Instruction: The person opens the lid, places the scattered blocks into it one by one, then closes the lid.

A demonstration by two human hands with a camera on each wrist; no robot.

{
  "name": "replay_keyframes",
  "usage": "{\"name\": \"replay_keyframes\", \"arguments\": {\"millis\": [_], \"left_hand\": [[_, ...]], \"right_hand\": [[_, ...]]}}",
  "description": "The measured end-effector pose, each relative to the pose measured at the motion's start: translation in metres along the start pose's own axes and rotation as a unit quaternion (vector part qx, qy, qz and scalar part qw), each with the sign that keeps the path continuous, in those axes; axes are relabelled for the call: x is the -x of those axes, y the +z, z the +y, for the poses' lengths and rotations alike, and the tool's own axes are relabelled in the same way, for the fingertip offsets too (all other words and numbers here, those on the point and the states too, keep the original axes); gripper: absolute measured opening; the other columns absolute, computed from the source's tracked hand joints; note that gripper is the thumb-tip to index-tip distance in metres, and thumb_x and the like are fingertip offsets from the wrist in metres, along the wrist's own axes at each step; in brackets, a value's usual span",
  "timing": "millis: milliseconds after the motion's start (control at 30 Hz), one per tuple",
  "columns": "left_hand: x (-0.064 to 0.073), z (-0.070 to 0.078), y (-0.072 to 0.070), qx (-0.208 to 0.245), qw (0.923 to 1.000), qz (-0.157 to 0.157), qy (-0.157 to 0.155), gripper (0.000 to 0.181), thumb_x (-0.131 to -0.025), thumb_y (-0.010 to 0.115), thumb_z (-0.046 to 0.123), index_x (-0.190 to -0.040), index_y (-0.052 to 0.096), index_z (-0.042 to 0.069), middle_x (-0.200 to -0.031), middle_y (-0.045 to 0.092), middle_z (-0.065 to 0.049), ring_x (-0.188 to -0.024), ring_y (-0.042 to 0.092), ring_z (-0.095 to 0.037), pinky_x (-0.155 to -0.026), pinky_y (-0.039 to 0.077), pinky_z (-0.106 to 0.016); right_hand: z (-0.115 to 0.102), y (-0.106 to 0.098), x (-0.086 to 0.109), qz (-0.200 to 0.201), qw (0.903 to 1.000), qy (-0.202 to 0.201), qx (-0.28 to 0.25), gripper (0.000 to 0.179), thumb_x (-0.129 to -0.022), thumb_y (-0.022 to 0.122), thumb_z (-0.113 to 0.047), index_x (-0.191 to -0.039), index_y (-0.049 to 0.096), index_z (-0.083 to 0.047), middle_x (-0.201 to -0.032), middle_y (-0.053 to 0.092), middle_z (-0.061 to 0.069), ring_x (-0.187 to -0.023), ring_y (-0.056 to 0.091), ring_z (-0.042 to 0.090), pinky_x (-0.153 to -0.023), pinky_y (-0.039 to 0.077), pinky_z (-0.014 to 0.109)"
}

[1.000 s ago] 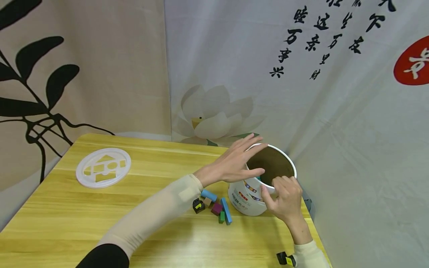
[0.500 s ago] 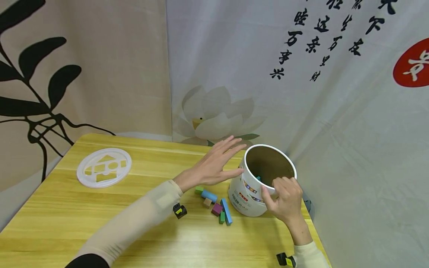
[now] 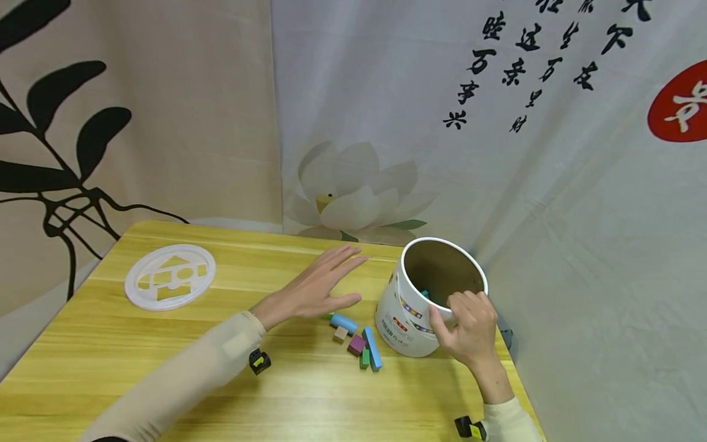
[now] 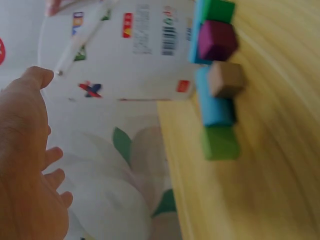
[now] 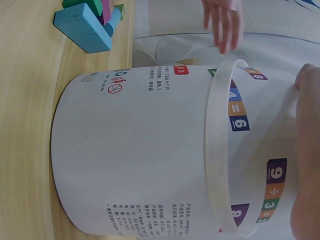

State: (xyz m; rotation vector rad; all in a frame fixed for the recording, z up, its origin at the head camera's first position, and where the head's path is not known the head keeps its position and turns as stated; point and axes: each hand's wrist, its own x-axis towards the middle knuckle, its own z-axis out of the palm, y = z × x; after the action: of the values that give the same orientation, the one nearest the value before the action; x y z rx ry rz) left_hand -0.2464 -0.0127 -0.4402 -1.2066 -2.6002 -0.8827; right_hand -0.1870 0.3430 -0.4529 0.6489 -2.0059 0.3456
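Observation:
My right hand (image 3: 469,325) grips the near rim of a white cardboard bucket (image 3: 411,331), fingers curled over the edge and thumb outside. The bucket stands on the table, its mouth tipped a little toward me, and a bit of a teal block (image 3: 424,294) shows inside. My left hand (image 3: 309,291) is held left of the bucket, fingers straight, holding nothing. Between them lie loose toy blocks: a blue cylinder (image 3: 344,323), a tan cube (image 3: 340,334), a purple block (image 3: 356,344), a green block (image 3: 364,358) and a long blue block (image 3: 372,350). A light green block (image 4: 220,143) sits past the cylinder.
A white round stencil plate (image 3: 135,291) with cut-out shapes lies at the table's left back. A white plastic handle (image 5: 217,155) runs along the bucket's side. Printed curtains (image 3: 353,92) hang behind the wooden table (image 3: 298,393), whose right edge is close to the bucket.
My left hand has moved from over the bucket's mouth to the left and away from it, bringing the light green block into view. My right hand and the bucket have stayed put.

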Motion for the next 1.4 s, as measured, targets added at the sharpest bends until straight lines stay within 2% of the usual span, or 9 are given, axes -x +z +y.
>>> {"name": "replay_keyframes", "arguments": {"millis": [133, 300, 500, 667, 867, 1033, 1200, 1300, 1400], "left_hand": [[0.016, -0.012, 0.005, -0.004, 0.9998, -0.015, -0.011, 0.078, -0.109, 0.073, 0.047, -0.174, 0.045, 0.014, -0.183, 0.039, -0.015, -0.175, 0.028, -0.041, -0.141, 0.024, -0.07], [0.034, -0.024, 0.014, -0.022, 0.998, -0.055, -0.02, 0.075, -0.11, 0.071, 0.049, -0.172, 0.048, 0.012, -0.181, 0.043, -0.014, -0.173, 0.033, -0.041, -0.14, 0.027, -0.069], [0.048, -0.032, 0.027, -0.036, 0.9946, -0.095, -0.023, 0.07, -0.107, 0.078, 0.035, -0.168, 0.053, 0.011, -0.175, 0.05, -0.019, -0.164, 0.047, -0.043, -0.135, 0.037, -0.068], [0.058, -0.038, 0.039, -0.032, 0.9923, -0.115, -0.032, 0.062, -0.106, 0.077, 0.023, -0.163, 0.058, 0.007, -0.168, 0.057, -0.021, -0.156, 0.056, -0.044, -0.131, 0.045, -0.066], [0.062, -0.046, 0.05, -0.028, 0.9942, -0.097, -0.037, 0.049, -0.106, 0.076, 0.016, -0.152, 0.068, 0.002, -0.151, 0.071, -0.019, -0.136, 0.072, -0.038, -0.117, 0.06, -0.056], [0.061, -0.052, 0.056, -0.013, 0.996, -0.073, -0.049, 0.041, -0.103, 0.079, 0.012, -0.142, 0.074, 0.001, -0.138, 0.077, -0.016, -0.116, 0.079, -0.027, -0.103, 0.068, -0.046], [0.062, -0.056, 0.06, 0.011, 0.9964, -0.059, -0.059, 0.03, -0.101, 0.08, 0.006, -0.13, 0.078, 0.002, -0.123, 0.08, -0.011, -0.099, 0.074, -0.014, -0.088, 0.066, -0.033], [0.062, -0.058, 0.061, 0.024, 0.9962, -0.055, -0.063, 0.023, -0.101, 0.08, 0.004, -0.124, 0.08, 0.003, -0.117, 0.081, -0.009, -0.094, 0.07, -0.01, -0.083, 0.062, -0.028], [0.064, -0.06, 0.061, 0.03, 0.9964, -0.048, -0.063, 0.02, -0.1, 0.079, 0.002, -0.12, 0.08, 0.003, -0.114, 0.081, -0.01, -0.093, 0.07, -0.01, -0.082, 0.062, -0.028]], "right_hand": [[0.0, 0.0, -0.002, -0.001, 1.0, -0.001, -0.002, 0.058, -0.106, 0.057, -0.047, -0.062, 0.041, -0.013, -0.057, 0.034, -0.004, -0.055, 0.031, 0.014, -0.057, 0.024, 0.034], [0.001, 0.0, -0.004, 0.0, 1.0, -0.001, -0.001, 0.059, -0.106, 0.057, -0.047, -0.061, 0.042, -0.012, -0.056, 0.034, -0.004, -0.054, 0.031, 0.014, -0.057, 0.024, 0.034], [0.001, 0.001, -0.003, -0.001, 1.0, -0.001, -0.001, 0.059, -0.106, 0.057, -0.047, -0.061, 0.042, -0.012, -0.056, 0.034, -0.004, -0.054, 0.032, 0.014, -0.057, 0.025, 0.034], [0.001, 0.001, -0.001, -0.004, 1.0, 0.001, 0.001, 0.058, -0.105, 0.058, -0.047, -0.062, 0.041, -0.012, -0.056, 0.034, -0.004, -0.055, 0.033, 0.015, -0.057, 0.026, 0.035], [0.0, 0.0, 0.0, -0.008, 1.0, 0.005, 0.001, 0.059, -0.105, 0.057, -0.047, -0.062, 0.043, -0.011, -0.057, 0.034, -0.004, -0.055, 0.033, 0.014, -0.057, 0.026, 0.034], [-0.001, -0.001, 0.0, -0.009, 0.9999, 0.006, 0.002, 0.06, -0.106, 0.056, -0.049, -0.062, 0.043, -0.011, -0.057, 0.034, -0.004, -0.056, 0.032, 0.014, -0.057, 0.026, 0.034], [-0.001, -0.001, 0.0, -0.008, 1.0, 0.005, 0.002, 0.06, -0.106, 0.056, -0.049, -0.061, 0.043, -0.011, -0.057, 0.034, -0.004, -0.055, 0.032, 0.014, -0.057, 0.026, 0.034], [-0.001, -0.001, 0.0, -0.008, 1.0, 0.005, 0.003, 0.061, -0.107, 0.056, -0.05, -0.061, 0.043, -0.011, -0.057, 0.034, -0.004, -0.055, 0.032, 0.014, -0.057, 0.026, 0.034], [-0.001, -0.001, 0.0, -0.008, 1.0, 0.004, 0.004, 0.061, -0.107, 0.055, -0.05, -0.062, 0.043, -0.011, -0.057, 0.034, -0.003, -0.055, 0.032, 0.014, -0.057, 0.025, 0.034]]}}
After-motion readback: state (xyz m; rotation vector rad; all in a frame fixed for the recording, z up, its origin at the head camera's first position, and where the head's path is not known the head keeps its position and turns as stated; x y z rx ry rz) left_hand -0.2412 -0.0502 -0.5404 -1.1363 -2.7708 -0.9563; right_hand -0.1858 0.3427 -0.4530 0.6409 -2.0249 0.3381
